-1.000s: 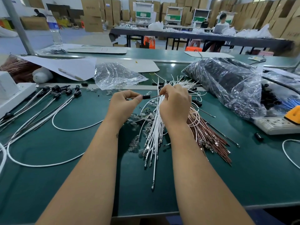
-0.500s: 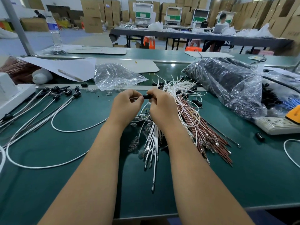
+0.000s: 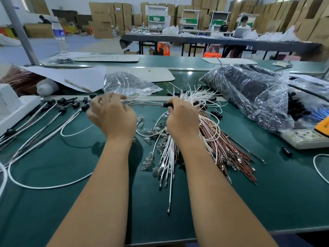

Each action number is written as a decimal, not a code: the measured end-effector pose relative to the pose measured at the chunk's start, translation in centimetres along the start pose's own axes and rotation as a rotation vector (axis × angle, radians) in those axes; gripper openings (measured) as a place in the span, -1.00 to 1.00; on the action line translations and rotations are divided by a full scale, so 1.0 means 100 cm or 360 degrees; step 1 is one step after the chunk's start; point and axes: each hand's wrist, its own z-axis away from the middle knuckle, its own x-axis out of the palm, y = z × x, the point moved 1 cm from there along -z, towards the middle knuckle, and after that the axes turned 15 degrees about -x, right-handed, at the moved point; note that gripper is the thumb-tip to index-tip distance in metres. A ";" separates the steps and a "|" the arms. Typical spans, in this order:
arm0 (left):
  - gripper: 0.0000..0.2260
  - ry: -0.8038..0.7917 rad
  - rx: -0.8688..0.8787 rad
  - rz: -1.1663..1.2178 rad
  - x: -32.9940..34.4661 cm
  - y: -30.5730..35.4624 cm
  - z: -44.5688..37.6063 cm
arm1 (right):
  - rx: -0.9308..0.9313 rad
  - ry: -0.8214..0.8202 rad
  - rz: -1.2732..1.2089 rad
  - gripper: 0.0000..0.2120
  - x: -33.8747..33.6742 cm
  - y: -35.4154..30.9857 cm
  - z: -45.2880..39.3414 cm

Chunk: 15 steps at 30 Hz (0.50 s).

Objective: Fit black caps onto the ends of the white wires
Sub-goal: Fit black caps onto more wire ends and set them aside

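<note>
Along the left edge of the bench [image 3: 53,202] lie the finished white wires [image 3: 53,120], each with its black cap on and the caps fanned toward the far side, so the job looks well under way with plenty left to do. The left hand [image 3: 112,118] hangs above the bench just right of that row, blurred, its fingers loosely spread; I cannot tell for sure whether it has the thin wire [image 3: 146,103] that runs from it across to the right. That wire ends in a black cap [image 3: 167,105] pinched at the fingertips of the right hand [image 3: 181,120], whose grip is curled tight round it, near the far middle of the bench. To my eye the cap is being seated or pulled along this wire. Next, the capped wire wants laying with the finished ones, then a fresh end from the bundle of uncapped white wires [image 3: 169,157] under the right wrist.
</note>
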 end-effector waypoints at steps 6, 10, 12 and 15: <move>-0.60 -0.0520 0.0679 0.0524 0.002 0.029 0.020 | -0.0121 -0.0047 -0.0233 -0.84 0.002 -0.014 0.000; -0.53 -0.0672 0.0635 0.0593 0.006 0.023 0.019 | -0.0066 -0.0047 -0.0245 -0.86 0.001 -0.013 0.001; -0.52 -0.0708 0.0597 0.0580 0.008 0.022 0.016 | -0.0051 -0.0046 -0.0294 -0.87 0.001 -0.013 0.001; -0.52 -0.0746 0.0502 0.0545 0.010 0.019 0.016 | -0.0043 -0.0089 -0.0302 -0.88 0.001 -0.012 0.002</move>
